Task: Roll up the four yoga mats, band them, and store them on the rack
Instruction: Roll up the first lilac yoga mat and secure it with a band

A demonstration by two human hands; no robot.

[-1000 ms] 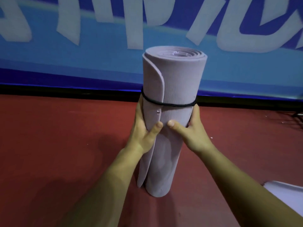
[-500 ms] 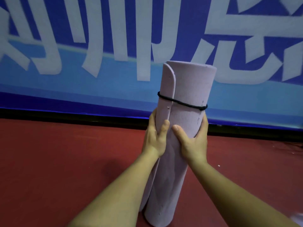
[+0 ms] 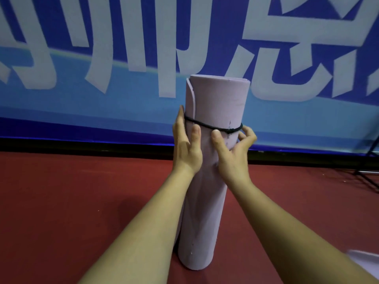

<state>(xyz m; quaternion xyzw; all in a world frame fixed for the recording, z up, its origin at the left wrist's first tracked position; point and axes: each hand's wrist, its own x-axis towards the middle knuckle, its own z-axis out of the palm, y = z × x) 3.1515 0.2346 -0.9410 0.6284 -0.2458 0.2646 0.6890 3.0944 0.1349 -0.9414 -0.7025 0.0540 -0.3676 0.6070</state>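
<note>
Colour rundown: the rolled mat point(image 3: 217, 103) is a pale lilac, plain all over apart from a few tiny white flecks near its bottom. The band point(image 3: 207, 126) around it is black. The floor point(image 3: 82, 201) is a deep brick red, no pattern. The banner point(image 3: 123, 103) behind goes royal blue up top and lighter sky blue lower down, with huge off-white characters across it. A black strip point(image 3: 82, 145) runs along its foot. Near right, a second mat point(image 3: 367, 261) peeks in, pale lilac-white.

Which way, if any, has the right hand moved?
Yes: right hand slid up the rolled lilac foam mat; thumb now reaches the black cord band.
</note>
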